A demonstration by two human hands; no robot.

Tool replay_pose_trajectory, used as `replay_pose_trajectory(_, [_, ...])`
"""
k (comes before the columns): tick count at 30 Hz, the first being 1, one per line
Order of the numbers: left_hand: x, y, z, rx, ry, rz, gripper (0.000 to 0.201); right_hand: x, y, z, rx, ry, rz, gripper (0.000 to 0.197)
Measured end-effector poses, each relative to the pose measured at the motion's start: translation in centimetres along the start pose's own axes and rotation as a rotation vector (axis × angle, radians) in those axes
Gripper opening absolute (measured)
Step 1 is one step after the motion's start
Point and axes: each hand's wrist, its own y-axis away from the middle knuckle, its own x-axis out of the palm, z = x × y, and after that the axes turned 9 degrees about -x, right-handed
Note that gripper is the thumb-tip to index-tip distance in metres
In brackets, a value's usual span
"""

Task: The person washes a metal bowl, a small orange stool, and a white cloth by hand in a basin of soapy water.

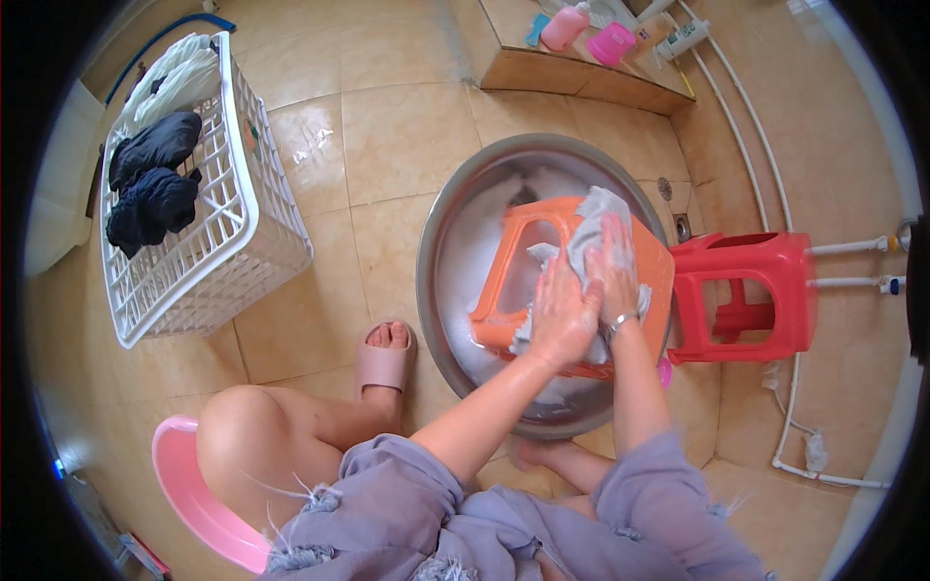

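Observation:
A wet light grey cloth (603,215) is draped over an orange plastic stool (651,281), bunched along its upper face. The stool lies tilted inside a large round metal basin (433,320) of suds. My left hand (565,308) presses on the cloth with its fingers stretched out. Just to the right, my right hand (612,269) lies flat on the same cloth, a silver band at its wrist. The two hands nearly touch at the thumbs. Part of the cloth shows below my wrists; the rest there is hidden by my forearms.
A red plastic stool (809,290) stands against the basin's right side. At the left is a white laundry basket (247,208) with dark clothes (155,208) on it. A pink tub (179,474) sits by my knee. Bottles (565,27) stand on the far ledge; white pipes (765,145) run along the wall.

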Motion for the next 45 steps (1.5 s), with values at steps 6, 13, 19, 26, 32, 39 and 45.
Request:
replay_pose_trajectory(6, [2.6,4.7,-2.8,0.190,-0.105,0.016,0.064,-1.6,7.9,-3.6,0.134,-0.151,-0.127,0.049])
replay_pose_trajectory(13, [4.2,3.7,-4.5,0.389,-0.148,0.162,0.066,-0.4,11.2,-10.6,0.187,-0.145,-0.161,0.048])
replay_pose_trajectory(19, [6.3,-1.1,-5.7,0.388,-0.207,0.205,0.066,-3.4,10.0,-8.9,0.327,-0.355,-0.180,0.053])
replay_pose_trajectory(26, [9.7,-8.1,-8.1,0.293,-0.213,0.183,0.065,-4.1,9.3,-9.3,0.560,-0.500,-0.246,0.056])
replay_pose_trajectory(32, [10.4,-5.8,-8.0,0.284,-0.222,0.159,0.066,-4.6,8.7,-10.0,0.464,-1.015,-0.344,0.058])
replay_pose_trajectory(39, [10.4,-1.9,-7.8,0.367,-0.150,0.100,0.060,-4.3,11.6,-10.2,0.460,-1.299,-0.424,0.056])
replay_pose_trajectory(45, [10.3,-2.2,-6.2,0.348,0.223,0.079,0.041,-7.0,10.9,-3.7,0.383,-0.664,-0.375,0.051])
